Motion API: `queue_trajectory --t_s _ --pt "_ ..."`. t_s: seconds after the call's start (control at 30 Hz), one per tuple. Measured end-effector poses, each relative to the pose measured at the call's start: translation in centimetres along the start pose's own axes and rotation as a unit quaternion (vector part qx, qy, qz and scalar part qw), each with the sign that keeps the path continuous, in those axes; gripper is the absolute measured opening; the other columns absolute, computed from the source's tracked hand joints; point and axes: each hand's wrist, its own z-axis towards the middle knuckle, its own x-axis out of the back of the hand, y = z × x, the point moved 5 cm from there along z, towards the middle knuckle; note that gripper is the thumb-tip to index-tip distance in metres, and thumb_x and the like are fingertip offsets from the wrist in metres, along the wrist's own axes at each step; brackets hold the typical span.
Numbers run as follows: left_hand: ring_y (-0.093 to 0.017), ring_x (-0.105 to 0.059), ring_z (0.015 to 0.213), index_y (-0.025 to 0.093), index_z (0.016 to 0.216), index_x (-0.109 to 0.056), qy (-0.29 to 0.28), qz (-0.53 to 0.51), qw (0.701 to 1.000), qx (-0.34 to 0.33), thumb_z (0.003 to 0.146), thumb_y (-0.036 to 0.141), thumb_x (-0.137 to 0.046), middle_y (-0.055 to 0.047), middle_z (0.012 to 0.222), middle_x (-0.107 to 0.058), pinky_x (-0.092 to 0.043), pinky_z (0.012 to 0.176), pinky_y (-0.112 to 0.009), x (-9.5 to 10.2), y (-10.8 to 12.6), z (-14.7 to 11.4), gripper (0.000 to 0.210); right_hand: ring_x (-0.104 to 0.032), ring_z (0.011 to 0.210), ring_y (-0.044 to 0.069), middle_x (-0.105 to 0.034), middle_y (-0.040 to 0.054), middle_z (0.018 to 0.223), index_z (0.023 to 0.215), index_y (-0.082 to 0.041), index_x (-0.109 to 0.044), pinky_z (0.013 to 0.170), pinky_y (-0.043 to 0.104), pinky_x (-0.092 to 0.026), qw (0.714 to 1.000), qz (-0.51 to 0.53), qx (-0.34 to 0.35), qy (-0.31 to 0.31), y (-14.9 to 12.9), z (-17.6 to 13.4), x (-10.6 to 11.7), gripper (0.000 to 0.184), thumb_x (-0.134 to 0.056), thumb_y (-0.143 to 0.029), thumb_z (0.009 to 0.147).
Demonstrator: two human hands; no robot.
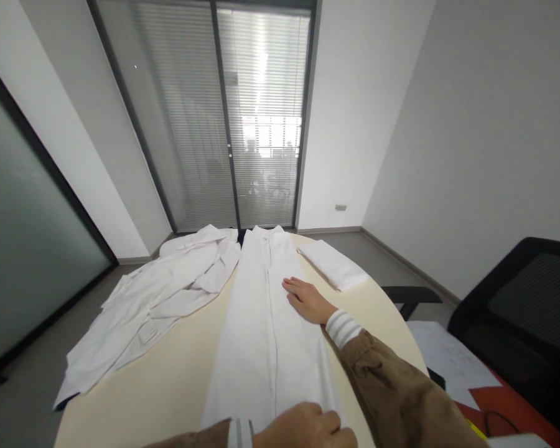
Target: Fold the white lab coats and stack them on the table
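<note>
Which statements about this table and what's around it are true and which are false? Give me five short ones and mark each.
1. The right hand lies flat on the long white garment. True.
2. The left hand is on the folded white cloth. False: it is at the near end of the long white garment.
3. The folded white cloth lies on the table, to the right of the long white garment. True.
4. The chair is bright green. False: it is black.
5. The rumpled white garment lies to the left of the long white garment. True.
</note>
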Motion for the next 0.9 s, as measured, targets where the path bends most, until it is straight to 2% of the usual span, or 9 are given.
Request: queue_trajectory --t_s 0.1,0.17,0.27,0.33,0.4,0.53,0.67,0.8,0.9 --pt "-0.013 -0.058 0.055 0.019 0.080 -0.056 -0.030 -0.012 0.999 0.009 0.098 0.037 -0.056 0.001 0.063 -0.060 -0.023 0.035 -0.027 -0.7 0.0 -0.3 0.026 -0.031 0.146 0.029 -0.040 0.0066 0.156 0.147 -0.026 -0.048 0.116 0.050 -0.029 1.000 -0.010 -0.007 -0.017 -0.6 -0.3 0.5 0.050 -0.037 -0.042 0.100" --pt "-0.013 -0.059 0.057 0.019 0.083 -0.057 -0.042 -0.028 0.999 0.001 0.098 0.037 -0.056 0.001 0.066 -0.062 -0.021 0.034 -0.027 -0.9 0.1 -0.5 0.023 -0.037 0.142 0.029 -0.046 0.0076 0.152 0.141 -0.028 -0.055 0.112 0.049 -0.031 0.999 -0.025 0.018 -0.008 -1.5 -0.4 1.2 0.045 -0.040 -0.040 0.100" --pt "-0.012 -0.058 0.057 0.017 0.084 -0.057 -0.069 -0.068 0.995 -0.003 0.096 0.036 -0.059 0.001 0.072 -0.065 -0.021 0.031 -0.026 -1.0 0.0 -0.8 0.022 -0.056 0.120 0.025 -0.065 0.0088 0.128 0.128 -0.028 -0.066 0.102 0.042 -0.040 0.993 -0.041 0.115 -0.003 -3.8 -0.7 2.1 0.036 -0.044 -0.030 0.100" --pt "-0.012 -0.058 0.057 0.016 0.086 -0.057 -0.082 -0.091 0.992 0.006 0.095 0.036 -0.061 0.000 0.075 -0.067 -0.021 0.031 -0.026 -1.0 -0.1 -1.0 0.022 -0.061 0.103 0.021 -0.069 0.0082 0.110 0.124 -0.028 -0.067 0.091 0.036 -0.044 0.983 -0.050 0.173 -0.019 -5.4 -1.0 2.1 0.034 -0.045 -0.025 0.099" --pt "-0.012 -0.058 0.059 0.016 0.089 -0.058 -0.083 -0.102 0.991 0.010 0.096 0.035 -0.060 0.000 0.077 -0.067 -0.021 0.031 -0.025 -1.1 -0.2 -1.1 0.020 -0.061 0.095 0.020 -0.068 0.0078 0.100 0.123 -0.026 -0.068 0.084 0.032 -0.045 0.977 -0.066 0.199 -0.031 -6.4 -1.1 1.8 0.033 -0.045 -0.024 0.099" --pt "-0.011 -0.060 0.063 0.017 0.090 -0.057 -0.087 -0.099 0.991 -0.006 0.096 0.031 -0.062 0.001 0.078 -0.067 -0.022 0.033 -0.024 -1.6 -0.1 -1.1 0.016 -0.060 0.092 0.019 -0.067 0.0075 0.098 0.113 -0.023 -0.068 0.081 0.031 -0.044 0.971 -0.107 0.209 -0.042 -7.2 -0.9 1.1 0.028 -0.043 -0.026 0.102" --pt "-0.011 -0.062 0.063 0.017 0.090 -0.055 -0.090 -0.123 0.988 0.013 0.098 0.036 -0.057 0.000 0.078 -0.067 -0.021 0.032 -0.023 -1.3 -0.4 -0.8 0.021 -0.061 0.091 0.019 -0.067 0.0082 0.098 0.107 -0.021 -0.066 0.082 0.032 -0.044 0.969 -0.126 0.208 -0.046 -7.5 -0.8 1.0 0.025 -0.042 -0.026 0.102" --pt "-0.012 -0.063 0.061 0.017 0.090 -0.055 -0.104 -0.141 0.984 0.030 0.101 0.040 -0.049 -0.001 0.078 -0.067 -0.021 0.032 -0.022 -0.9 -0.6 -0.6 0.026 -0.062 0.088 0.020 -0.068 0.0069 0.097 0.108 -0.021 -0.066 0.082 0.032 -0.043 0.967 -0.103 0.224 -0.069 -7.9 -1.2 1.2 0.025 -0.053 -0.018 0.087" --pt "-0.012 -0.063 0.062 0.017 0.093 -0.056 -0.132 -0.141 0.981 0.037 0.099 0.042 -0.053 -0.002 0.081 -0.067 -0.020 0.031 -0.023 -1.5 -0.5 -0.8 0.026 -0.063 0.080 0.020 -0.070 0.0046 0.088 0.105 -0.022 -0.066 0.079 0.032 -0.043 0.965 -0.090 0.226 -0.097 -8.1 -1.5 1.1 0.031 -0.054 -0.016 0.077"
